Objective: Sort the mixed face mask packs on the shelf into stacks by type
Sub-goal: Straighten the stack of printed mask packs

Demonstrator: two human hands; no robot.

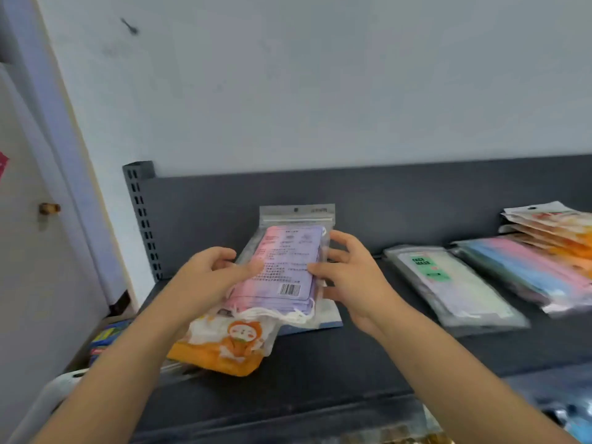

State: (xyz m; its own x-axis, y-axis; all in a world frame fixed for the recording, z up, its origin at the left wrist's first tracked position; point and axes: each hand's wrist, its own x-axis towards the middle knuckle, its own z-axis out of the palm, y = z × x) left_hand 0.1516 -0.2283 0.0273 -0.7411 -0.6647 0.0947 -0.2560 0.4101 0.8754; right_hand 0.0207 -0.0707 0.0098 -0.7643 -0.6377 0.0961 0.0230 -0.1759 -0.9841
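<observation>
A clear pack of pink and purple masks (288, 261) with a barcode label is held tilted over the dark shelf (336, 357). My left hand (214, 270) grips its left edge and my right hand (349, 270) grips its right edge. Under it, at the left, lies an orange cartoon-print pack (230, 344), and a blue-edged pack (326, 318) peeks out at the right. Further right lie a pale green pack marked FACE MASK (448, 286), a blue and pink pack (525, 274), and a stack of orange packs (554, 229).
The shelf has a dark back panel (384, 200) and a perforated upright (141, 219) at its left end. A white door with a knob (48, 208) stands to the left. Coloured items (105, 338) lie below the shelf's left end.
</observation>
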